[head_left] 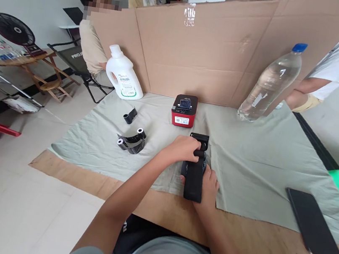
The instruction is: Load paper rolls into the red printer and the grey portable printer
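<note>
A long black device [194, 177] lies on the grey-green cloth [257, 157] near the table's front edge. My left hand [182, 149] is closed over its upper part, fingers curled around a black piece at the top. My right hand [209, 188] grips the device's lower right side from underneath. A black ribbon on two white-ended rolls [131, 141] lies to the left, and a small black roll holder [130, 116] sits behind it. A red and black small printer [184, 110] stands just behind the device.
A white detergent jug [123, 73] stands back left and a clear water bottle [271, 85] back right, both against a cardboard screen [218, 53]. A dark phone [314, 225] lies front right. People sit behind and beside the screen.
</note>
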The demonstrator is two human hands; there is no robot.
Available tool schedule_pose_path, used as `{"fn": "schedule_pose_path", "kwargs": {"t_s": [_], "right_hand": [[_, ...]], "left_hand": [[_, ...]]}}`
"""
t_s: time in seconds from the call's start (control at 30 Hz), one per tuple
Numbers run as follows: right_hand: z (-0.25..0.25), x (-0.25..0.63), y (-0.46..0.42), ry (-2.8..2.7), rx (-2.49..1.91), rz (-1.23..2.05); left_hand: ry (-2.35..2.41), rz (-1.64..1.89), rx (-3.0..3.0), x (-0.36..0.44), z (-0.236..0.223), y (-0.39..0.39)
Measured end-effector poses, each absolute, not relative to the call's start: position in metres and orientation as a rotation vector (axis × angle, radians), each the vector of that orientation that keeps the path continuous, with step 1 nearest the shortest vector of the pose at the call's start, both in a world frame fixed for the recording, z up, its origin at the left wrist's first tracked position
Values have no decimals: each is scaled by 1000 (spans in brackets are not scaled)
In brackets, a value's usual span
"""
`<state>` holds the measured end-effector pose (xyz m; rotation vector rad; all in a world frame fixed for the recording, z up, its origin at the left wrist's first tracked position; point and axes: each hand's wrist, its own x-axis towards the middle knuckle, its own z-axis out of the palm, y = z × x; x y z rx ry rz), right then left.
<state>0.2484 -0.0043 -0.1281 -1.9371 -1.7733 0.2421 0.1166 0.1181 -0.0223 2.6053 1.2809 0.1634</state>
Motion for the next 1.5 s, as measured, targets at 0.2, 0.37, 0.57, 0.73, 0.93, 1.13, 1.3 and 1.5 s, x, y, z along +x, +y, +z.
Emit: {"fn": "schedule_pose_path", "kwargs": {"t_s": [0.2, 0.37, 0.57, 0.73, 0.93, 1.13, 1.3, 1.5], "right_hand": [[-124, 246, -3, -1714, -1951, 318], [-125, 245, -1, -1694, -1946, 320], [-124, 244, -1, -1692, -1977, 330], [-122, 244, -1, -1696, -1968, 349], [-124, 245, -1, -1690, -1945, 336], [-128, 245, 0, -1694, -1946, 284], [-124, 243, 0, -1695, -1939, 305], [-124, 245, -2, -1639, -1911, 389]], "left_hand": [[1502, 985, 1911, 36, -17, 117], [2078, 997, 1725, -56, -8, 134], [2406, 260, 1728, -116, -11, 169], [2331, -10, 1735, -125, -33, 186], [2390, 68, 1682, -128, -25, 167], [2172, 250, 1996, -113, -18, 125], [1974, -41, 2215, -88, -30, 123], [2018, 375, 2131, -91, 2, 106]]}}
